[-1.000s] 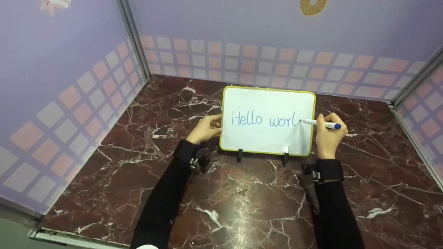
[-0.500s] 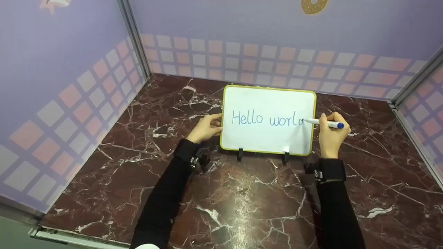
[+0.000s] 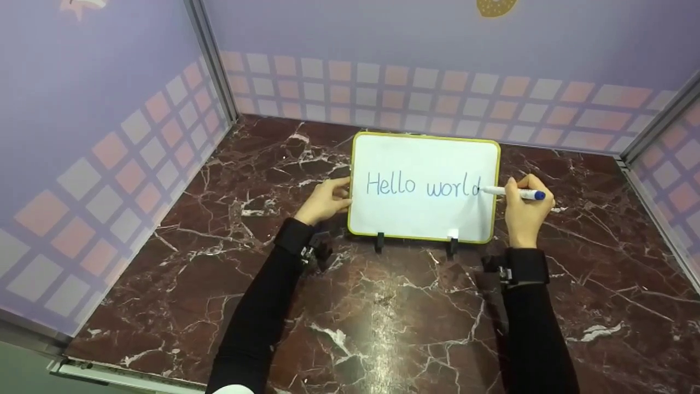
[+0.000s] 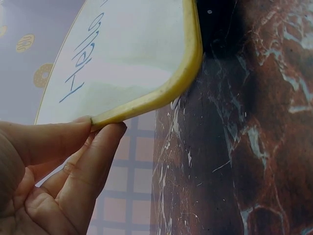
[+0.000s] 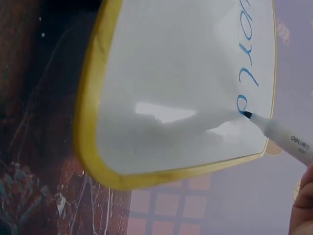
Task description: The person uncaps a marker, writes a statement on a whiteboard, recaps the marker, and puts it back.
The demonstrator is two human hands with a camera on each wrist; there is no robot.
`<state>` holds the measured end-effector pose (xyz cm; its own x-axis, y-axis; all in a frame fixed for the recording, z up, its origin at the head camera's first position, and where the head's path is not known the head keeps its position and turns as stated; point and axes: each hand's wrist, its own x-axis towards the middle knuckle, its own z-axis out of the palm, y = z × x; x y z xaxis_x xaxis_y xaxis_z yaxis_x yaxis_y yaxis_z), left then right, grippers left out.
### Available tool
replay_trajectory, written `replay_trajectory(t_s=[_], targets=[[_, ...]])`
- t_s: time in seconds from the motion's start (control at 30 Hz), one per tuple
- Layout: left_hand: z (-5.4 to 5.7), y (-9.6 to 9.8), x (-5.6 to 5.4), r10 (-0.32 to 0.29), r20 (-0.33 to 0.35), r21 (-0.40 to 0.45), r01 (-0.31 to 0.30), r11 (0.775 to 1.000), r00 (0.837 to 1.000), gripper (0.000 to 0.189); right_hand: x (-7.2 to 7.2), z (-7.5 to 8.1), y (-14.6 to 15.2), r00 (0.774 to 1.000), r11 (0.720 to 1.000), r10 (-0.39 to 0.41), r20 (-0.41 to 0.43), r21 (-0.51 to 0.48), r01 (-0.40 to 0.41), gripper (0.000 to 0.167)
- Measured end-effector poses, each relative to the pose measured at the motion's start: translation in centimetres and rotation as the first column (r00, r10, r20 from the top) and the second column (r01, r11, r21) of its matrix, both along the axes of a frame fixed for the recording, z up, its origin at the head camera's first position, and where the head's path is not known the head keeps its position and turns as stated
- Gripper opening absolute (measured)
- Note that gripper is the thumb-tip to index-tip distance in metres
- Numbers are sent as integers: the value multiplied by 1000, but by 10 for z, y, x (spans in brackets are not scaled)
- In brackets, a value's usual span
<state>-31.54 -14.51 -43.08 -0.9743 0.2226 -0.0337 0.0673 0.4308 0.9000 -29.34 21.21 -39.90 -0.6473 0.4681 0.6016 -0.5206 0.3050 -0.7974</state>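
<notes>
A small whiteboard (image 3: pixel 415 219) with a yellow frame stands propped up, bearing blue handwriting that reads "Hello world" in the head view. At its left edge my left hand (image 3: pixel 324 201) pinches the frame between thumb and fingers; the left wrist view shows the fingertips (image 4: pixel 111 131) at the yellow rim (image 4: pixel 146 102). My right hand (image 3: pixel 528 213) grips a white marker (image 3: pixel 511 192) with a blue end. In the right wrist view the marker's dark tip (image 5: pixel 247 115) is right at the last letter on the board.
Two black stand feet (image 3: pixel 380 242) hold the board's lower edge. Beneath is a dark red marbled table (image 3: pixel 350 328). Purple walls with pink and white squares (image 3: pixel 394 97) enclose the back and both sides. Black cuffs with small cameras (image 3: pixel 506 268) sit on both wrists.
The right hand and marker have shifted slightly right, and the writing has grown from "Hello worl" to "Hello world". The left hand keeps its pinch on the board's edge.
</notes>
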Motion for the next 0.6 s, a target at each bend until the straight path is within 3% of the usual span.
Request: replay_trajectory(t_s=[0.23,0.5,0.6], targets=[[0,0,0,-9,-5,-2,9,1000,1000,61,2,4,5,998,998,-19,55,60,15,29],[0,-1,1,-16,-8,-2,16,1000,1000,61,1,5,10,998,997,-58,5,-59,58,29],[-1,-1,1,-11,-4,1,11,1000,1000,61,-1,3,11,998,996,-69,-7,-58,68,30]])
